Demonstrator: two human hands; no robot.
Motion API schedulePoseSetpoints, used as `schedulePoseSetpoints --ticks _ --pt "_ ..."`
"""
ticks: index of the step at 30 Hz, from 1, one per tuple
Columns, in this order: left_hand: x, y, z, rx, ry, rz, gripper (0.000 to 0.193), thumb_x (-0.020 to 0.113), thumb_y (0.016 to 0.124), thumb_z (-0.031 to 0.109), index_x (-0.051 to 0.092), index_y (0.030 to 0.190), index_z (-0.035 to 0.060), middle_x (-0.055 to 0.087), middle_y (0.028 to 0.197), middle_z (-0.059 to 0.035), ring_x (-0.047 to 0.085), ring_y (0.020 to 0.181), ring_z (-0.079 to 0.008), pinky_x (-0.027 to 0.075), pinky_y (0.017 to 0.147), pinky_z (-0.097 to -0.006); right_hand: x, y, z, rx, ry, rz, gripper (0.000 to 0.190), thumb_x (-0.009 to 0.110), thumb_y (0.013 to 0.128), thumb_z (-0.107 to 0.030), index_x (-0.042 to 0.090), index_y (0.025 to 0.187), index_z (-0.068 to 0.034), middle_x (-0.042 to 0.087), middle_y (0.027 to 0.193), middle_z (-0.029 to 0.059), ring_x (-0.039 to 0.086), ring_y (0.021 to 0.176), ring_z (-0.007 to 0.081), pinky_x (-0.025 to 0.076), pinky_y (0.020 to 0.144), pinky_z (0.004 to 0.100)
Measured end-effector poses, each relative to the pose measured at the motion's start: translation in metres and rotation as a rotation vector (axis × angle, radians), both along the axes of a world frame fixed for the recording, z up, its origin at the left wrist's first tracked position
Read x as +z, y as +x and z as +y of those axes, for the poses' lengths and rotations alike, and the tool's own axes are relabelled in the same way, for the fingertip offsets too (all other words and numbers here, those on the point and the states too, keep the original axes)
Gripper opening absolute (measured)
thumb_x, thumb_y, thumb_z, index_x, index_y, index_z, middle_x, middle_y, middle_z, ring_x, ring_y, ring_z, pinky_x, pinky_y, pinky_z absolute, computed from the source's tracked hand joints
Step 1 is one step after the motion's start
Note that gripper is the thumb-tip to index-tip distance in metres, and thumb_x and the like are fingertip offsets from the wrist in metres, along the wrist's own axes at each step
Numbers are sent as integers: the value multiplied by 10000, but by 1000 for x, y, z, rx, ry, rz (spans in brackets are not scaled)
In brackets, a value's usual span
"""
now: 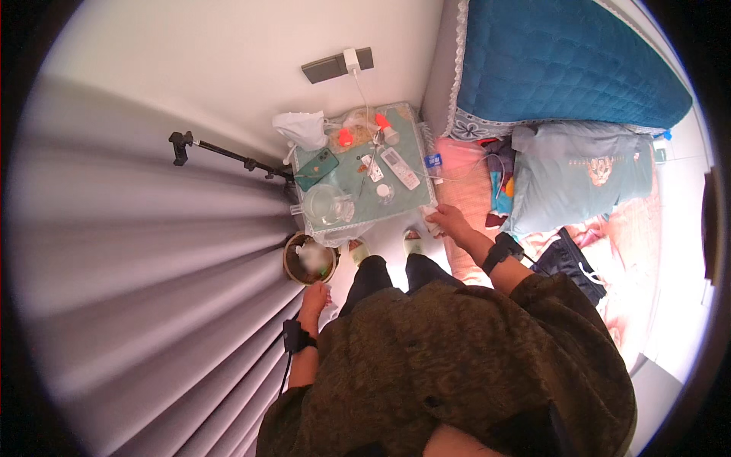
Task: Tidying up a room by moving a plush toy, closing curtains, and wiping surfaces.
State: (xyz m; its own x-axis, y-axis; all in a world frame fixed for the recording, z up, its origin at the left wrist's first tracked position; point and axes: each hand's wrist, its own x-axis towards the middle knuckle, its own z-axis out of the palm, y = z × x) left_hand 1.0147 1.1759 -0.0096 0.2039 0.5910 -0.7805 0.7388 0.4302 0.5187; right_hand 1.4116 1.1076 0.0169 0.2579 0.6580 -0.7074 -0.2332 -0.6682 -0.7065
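My right hand (449, 223) grips a crumpled white tissue or cloth (431, 220) beside the front right corner of a bedside table (365, 210). Low beside the curtain is my left hand (316, 299), its fingers curled, with something pale and thin showing beneath them; what it holds is unclear. Just beyond it stands a round waste bin (290, 255) with white litter inside. The table bears a clear pitcher (324, 204), a green phone (317, 169), a white remote control (400, 168), a small lidded jar (385, 192) and a blister pack (372, 168).
A black stand arm (228, 156) reaches out left of the table. Grey curtains (171, 257) hang along the left. At right is a bed with a grey-green pillow (579, 180), dark shorts (571, 265) and a blue quilted headboard cover (559, 63). A white cable runs from the wall charger (351, 60).
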Motion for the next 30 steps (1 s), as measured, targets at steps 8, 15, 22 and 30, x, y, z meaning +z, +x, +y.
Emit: schedulePoseSetpoints --ticks 8,15,22,30 --pt "-74 -32 74 -401 363 90 201 406 810 160 495 728 -1 528 603 -141 537 529 -257 425 479 -358 -17 -41 -3 -33 -106 90 259 599 698 -167 543 851 34 582 734 125 585 585 203 499 451 313" --pt "-43 12 142 -341 792 86 93 441 802 88 469 794 -1 527 740 -156 534 719 -323 426 620 -402 -63 -78 9 41 -162 -1 366 633 654 -223 539 918 11 581 760 136 590 623 229 495 479 323" --pt "-37 28 172 -248 835 21 231 437 755 -2 470 983 1 465 1048 -206 437 999 -348 360 858 -395 -81 -102 34 386 44 -333 377 633 643 -242 554 905 18 587 794 167 597 639 256 497 489 335" --pt "-61 48 181 -378 773 -53 346 402 763 -22 437 1106 8 392 1190 -200 379 1105 -345 328 924 -371 -71 -118 85 320 -148 -139 383 630 649 -225 548 929 24 584 741 130 592 589 216 500 448 304"
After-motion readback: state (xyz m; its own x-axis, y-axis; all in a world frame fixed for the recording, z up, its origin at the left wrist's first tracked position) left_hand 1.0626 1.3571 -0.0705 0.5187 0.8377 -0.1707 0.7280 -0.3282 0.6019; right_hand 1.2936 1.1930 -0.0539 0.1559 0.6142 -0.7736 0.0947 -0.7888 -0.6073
